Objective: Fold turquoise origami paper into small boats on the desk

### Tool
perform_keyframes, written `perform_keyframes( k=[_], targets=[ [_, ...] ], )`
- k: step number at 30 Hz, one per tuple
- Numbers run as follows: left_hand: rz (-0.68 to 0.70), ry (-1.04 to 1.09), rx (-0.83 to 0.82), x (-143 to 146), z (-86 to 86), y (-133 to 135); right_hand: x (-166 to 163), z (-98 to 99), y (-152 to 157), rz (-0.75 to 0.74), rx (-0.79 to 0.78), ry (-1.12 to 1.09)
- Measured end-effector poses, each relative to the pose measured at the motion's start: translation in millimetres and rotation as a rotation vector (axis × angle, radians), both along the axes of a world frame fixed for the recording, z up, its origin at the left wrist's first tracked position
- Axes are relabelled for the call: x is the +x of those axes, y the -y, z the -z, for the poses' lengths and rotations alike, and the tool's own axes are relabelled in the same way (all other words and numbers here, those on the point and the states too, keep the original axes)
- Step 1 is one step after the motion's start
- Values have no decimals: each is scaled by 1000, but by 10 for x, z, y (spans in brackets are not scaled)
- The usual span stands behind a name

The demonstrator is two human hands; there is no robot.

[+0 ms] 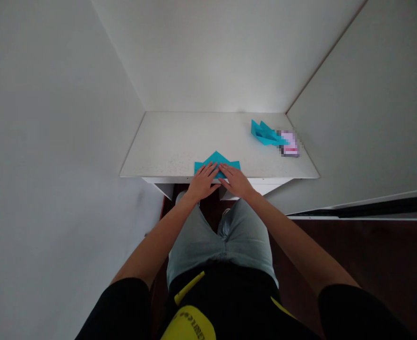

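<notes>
A sheet of blue paper (pixel 216 157), folded to a peak with a flat strip sticking out at either side, lies at the front edge of the white desk (pixel 180 137). My left hand (pixel 204 181) rests on its left half, fingers stretched out flat over the paper. On the right half, my right hand (pixel 234 180) presses with straight fingers as well. The fingertips of both hands nearly meet at the paper's middle. My palms and fingers cover the lower part of the paper.
Folded blue paper boats (pixel 265 134) sit at the back right of the desk. Beside them lies a pinkish flat object (pixel 290 144), blurred by pixels. White walls close in the desk at the left, back and right. A drawer front (pixel 268 186) shows below the edge.
</notes>
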State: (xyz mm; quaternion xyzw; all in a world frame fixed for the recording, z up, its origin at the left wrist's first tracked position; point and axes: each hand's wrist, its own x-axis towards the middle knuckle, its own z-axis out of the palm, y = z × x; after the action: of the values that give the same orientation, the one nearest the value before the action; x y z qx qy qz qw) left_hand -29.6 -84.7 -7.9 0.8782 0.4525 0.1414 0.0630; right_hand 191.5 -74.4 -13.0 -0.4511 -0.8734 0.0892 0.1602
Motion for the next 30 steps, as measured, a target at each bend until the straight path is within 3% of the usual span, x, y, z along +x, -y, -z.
perform_keyframes(
  k=[7, 11, 16, 23, 27, 30],
  targets=[
    [-86, 41, -21, -375, 41, -51, 514, 41, 87, 36, 17, 44],
    [-98, 81, -33, -481, 28, -31, 540, 6, 81, 118, 52, 28],
    [-124, 197, -90, -543, -154, -32, 494, -150, 46, 164, 35, -9],
    [-266, 636, -196, -532, -445, -522, 678, -383, -392, 331, -135, -481],
    [-330, 530, -272, -437, -381, -705, 691, -275, -613, 398, -153, -416],
    [-419, 382, -279, -349, -251, -671, 561, -194, -548, 484, 13, -265]
  ],
)
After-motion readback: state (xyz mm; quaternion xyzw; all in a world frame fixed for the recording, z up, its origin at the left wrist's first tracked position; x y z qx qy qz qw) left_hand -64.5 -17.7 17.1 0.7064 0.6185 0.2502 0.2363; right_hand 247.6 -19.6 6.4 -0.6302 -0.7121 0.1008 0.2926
